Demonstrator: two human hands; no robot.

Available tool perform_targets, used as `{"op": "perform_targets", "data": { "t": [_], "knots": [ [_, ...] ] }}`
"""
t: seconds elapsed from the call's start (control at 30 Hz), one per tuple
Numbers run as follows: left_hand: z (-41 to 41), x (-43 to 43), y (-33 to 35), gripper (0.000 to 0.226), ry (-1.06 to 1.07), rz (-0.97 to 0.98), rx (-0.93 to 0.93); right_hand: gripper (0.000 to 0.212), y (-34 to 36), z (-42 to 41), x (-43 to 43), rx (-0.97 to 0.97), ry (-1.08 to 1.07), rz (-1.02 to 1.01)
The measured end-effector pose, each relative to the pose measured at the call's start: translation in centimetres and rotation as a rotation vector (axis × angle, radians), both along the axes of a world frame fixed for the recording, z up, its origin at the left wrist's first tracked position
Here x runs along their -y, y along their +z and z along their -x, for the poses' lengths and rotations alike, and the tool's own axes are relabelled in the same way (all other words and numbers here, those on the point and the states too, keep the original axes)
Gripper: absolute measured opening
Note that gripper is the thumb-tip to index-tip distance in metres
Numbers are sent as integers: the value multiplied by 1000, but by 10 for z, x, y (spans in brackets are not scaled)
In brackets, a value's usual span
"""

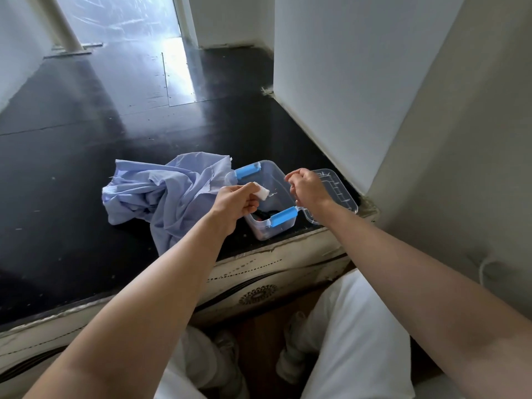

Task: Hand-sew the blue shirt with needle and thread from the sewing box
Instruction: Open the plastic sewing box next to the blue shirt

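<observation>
Fingers of left hand [234, 203] pinched a white item [262, 193] above the open box [266, 227]; right hand [309, 187] curled alongside, hold indeterminable. Crumpled shirt [161, 194] touched the box's left side on black table [72, 168]; white walls [345, 67] behind.

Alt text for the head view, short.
Left hand pinches a white spool over an open clear box; right hand hovers curled beside it. A crumpled blue shirt lies left of the box on a dark table.

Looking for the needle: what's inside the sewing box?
Dark and reddish items lie at the box's near end, too blurred to name. The left hand, pinching a white item, and the right hand partly cover the rest.
</observation>
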State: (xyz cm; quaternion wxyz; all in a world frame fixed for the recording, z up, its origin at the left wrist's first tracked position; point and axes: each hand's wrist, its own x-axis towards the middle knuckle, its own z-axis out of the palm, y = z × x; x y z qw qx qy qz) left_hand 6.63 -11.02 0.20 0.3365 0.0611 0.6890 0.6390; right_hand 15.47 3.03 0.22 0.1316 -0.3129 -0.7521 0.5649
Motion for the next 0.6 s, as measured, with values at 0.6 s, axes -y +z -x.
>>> {"op": "perform_targets", "data": {
  "t": [0.6],
  "knots": [
    [-30, -35, -9, 13, 14, -80, 98, 11, -16, -33, -22, -141, 65, -33]
  ]
}}
